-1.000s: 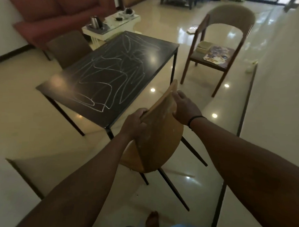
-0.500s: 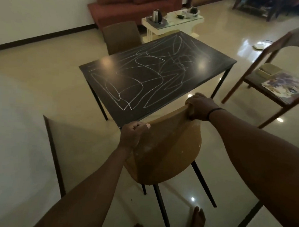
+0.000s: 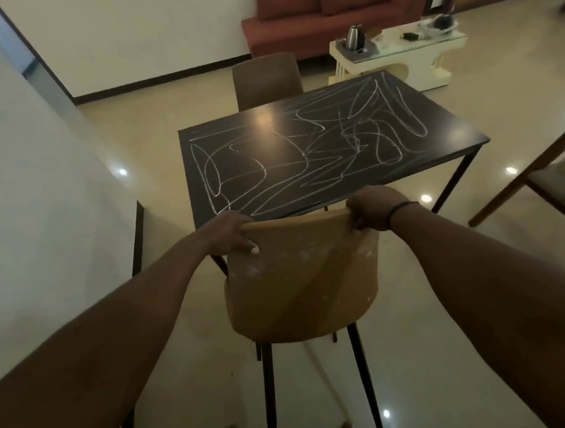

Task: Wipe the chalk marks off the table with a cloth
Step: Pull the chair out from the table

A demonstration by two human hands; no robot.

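A black rectangular table [image 3: 453, 124] stands ahead, its top covered with white chalk marks [image 3: 309, 156] in loops and scribbles. Just in front of its near edge is a tan chair [image 3: 304, 286] on black legs, with pale smudges on its backrest. My left hand [image 3: 230, 235] grips the left top corner of the backrest, thumb on the near side. My right hand [image 3: 372, 208] grips the right top corner. No cloth is in view.
A brown chair [image 3: 267, 79] stands at the table's far side. Behind it are a red sofa [image 3: 315, 24] and a white side table [image 3: 394, 60] with a kettle [image 3: 355, 37]. A wooden chair [image 3: 541, 180] is at the right. A white wall [image 3: 32, 203] rises close on my left.
The chair has swung round from edge-on to square with the table's near edge, both hands still on its backrest. My view has shifted right of the table toward its front.
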